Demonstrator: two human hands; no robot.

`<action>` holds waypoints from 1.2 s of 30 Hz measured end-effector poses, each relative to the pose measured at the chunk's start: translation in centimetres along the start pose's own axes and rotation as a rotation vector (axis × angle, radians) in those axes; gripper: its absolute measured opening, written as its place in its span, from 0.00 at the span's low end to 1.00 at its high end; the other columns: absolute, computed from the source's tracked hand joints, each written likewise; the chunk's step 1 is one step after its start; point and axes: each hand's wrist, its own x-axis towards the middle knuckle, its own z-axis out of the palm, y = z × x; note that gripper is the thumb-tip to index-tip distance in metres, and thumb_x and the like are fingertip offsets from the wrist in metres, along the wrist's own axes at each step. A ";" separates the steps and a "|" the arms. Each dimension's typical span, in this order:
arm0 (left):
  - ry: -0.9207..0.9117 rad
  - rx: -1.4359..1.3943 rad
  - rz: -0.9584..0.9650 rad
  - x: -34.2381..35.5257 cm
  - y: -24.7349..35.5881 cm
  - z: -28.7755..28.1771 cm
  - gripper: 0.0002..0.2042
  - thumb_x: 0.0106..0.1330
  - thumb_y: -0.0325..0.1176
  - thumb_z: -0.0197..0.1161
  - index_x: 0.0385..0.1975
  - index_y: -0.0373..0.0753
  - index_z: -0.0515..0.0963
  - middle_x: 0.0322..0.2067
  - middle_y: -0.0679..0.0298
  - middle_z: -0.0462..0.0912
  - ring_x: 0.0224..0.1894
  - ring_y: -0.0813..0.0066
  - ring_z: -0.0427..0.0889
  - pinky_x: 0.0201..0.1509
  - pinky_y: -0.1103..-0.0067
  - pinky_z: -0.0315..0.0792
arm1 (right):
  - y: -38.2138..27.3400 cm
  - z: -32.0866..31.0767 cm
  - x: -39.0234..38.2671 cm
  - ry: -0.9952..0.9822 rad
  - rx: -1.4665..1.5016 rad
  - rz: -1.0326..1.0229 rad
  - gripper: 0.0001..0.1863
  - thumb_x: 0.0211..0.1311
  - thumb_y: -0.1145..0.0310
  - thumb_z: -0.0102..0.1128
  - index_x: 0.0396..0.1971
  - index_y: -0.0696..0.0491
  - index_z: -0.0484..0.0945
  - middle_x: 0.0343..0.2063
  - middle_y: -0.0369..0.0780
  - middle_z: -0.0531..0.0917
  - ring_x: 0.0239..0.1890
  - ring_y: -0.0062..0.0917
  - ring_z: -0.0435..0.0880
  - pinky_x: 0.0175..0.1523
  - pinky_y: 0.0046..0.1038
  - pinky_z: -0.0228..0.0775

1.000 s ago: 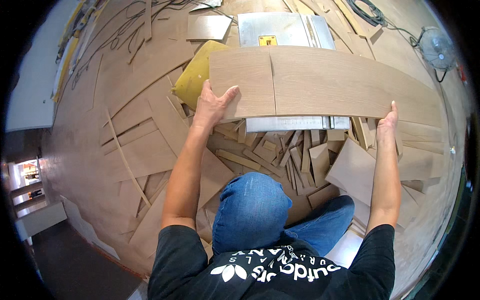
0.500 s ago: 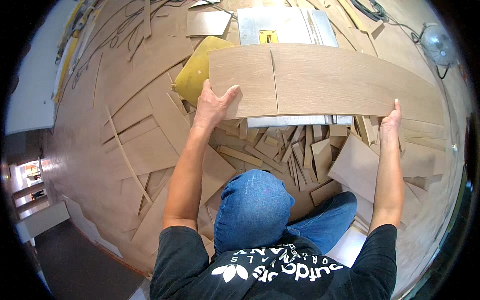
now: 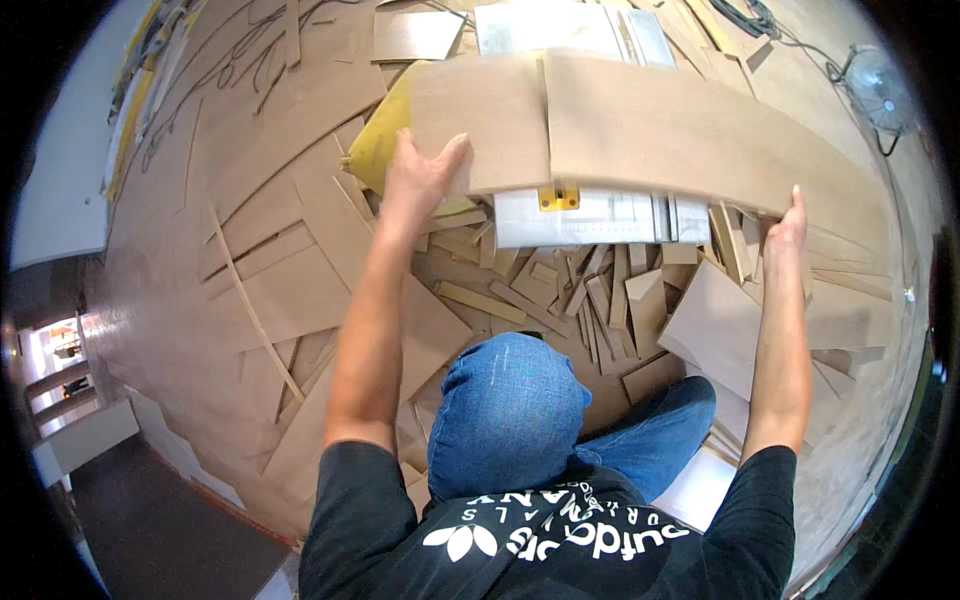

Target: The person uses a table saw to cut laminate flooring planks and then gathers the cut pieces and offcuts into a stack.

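Over a small table saw (image 3: pixel 600 220), I hold up a light wood-grain plank with a crosswise cut line. The shorter left section (image 3: pixel 478 120) is gripped at its left end by my left hand (image 3: pixel 422 175), thumb lying on top. My right hand (image 3: pixel 787 240) holds the front edge of the long right section (image 3: pixel 660 120) near its far right, fingers mostly hidden underneath. The two sections meet edge to edge at the line, slightly out of step; whether they are fully parted I cannot tell. A yellow insert (image 3: pixel 558 198) shows in the metal saw top below the plank.
Many wood offcuts (image 3: pixel 600 310) lie in front of the saw, near my knees. A yellow flat panel (image 3: pixel 375 140) sits left of it. Boards (image 3: pixel 270 290) cover the floor at left. Cables (image 3: pixel 745 20) and a round fan (image 3: pixel 878 90) are at the far right.
Both hands have carried the plank away from me, its left part farthest, uncovering the front of the saw top. The two sections now look slightly offset at the cut line.
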 end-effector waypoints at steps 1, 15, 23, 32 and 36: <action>0.013 0.092 0.034 1.2 0.3 -0.2 0.31 0.58 0.52 0.66 0.46 0.28 0.67 0.40 0.44 0.79 0.39 0.60 0.82 0.45 0.71 0.76 | -0.6 1.1 0.4 -0.080 0.060 0.037 0.19 0.61 0.58 0.60 0.45 0.56 0.74 0.41 0.41 0.80 0.43 0.33 0.79 0.49 0.37 0.73; 0.102 -0.388 0.063 -4.1 -3.9 -5.6 0.27 0.65 0.43 0.63 0.53 0.26 0.65 0.45 0.56 0.77 0.46 0.72 0.77 0.51 0.78 0.71 | -9.9 -9.5 11.6 -0.099 0.248 -0.140 0.20 0.63 0.61 0.56 0.48 0.59 0.74 0.45 0.43 0.81 0.47 0.33 0.79 0.54 0.34 0.74; 0.078 -0.633 0.062 -9.4 -8.3 -2.9 0.22 0.66 0.45 0.61 0.49 0.31 0.70 0.43 0.61 0.78 0.44 0.77 0.76 0.49 0.79 0.70 | -9.6 -12.6 0.9 -0.136 0.127 -0.125 0.27 0.63 0.52 0.56 0.52 0.59 0.72 0.49 0.42 0.78 0.51 0.33 0.76 0.58 0.36 0.68; 0.287 -0.195 -0.130 -15.9 -16.1 -2.3 0.24 0.66 0.49 0.58 0.41 0.28 0.73 0.39 0.56 0.80 0.42 0.68 0.77 0.48 0.74 0.69 | -5.2 -11.7 -3.1 -0.155 0.029 -0.006 0.28 0.63 0.51 0.54 0.53 0.57 0.70 0.49 0.43 0.77 0.51 0.36 0.76 0.55 0.37 0.70; 0.278 0.005 -0.146 -15.7 -16.2 -3.9 0.25 0.64 0.51 0.59 0.41 0.28 0.74 0.40 0.46 0.80 0.42 0.58 0.78 0.48 0.70 0.70 | -3.4 -10.3 -2.9 -0.137 0.048 0.018 0.28 0.62 0.52 0.56 0.54 0.57 0.69 0.50 0.43 0.76 0.51 0.36 0.75 0.56 0.37 0.69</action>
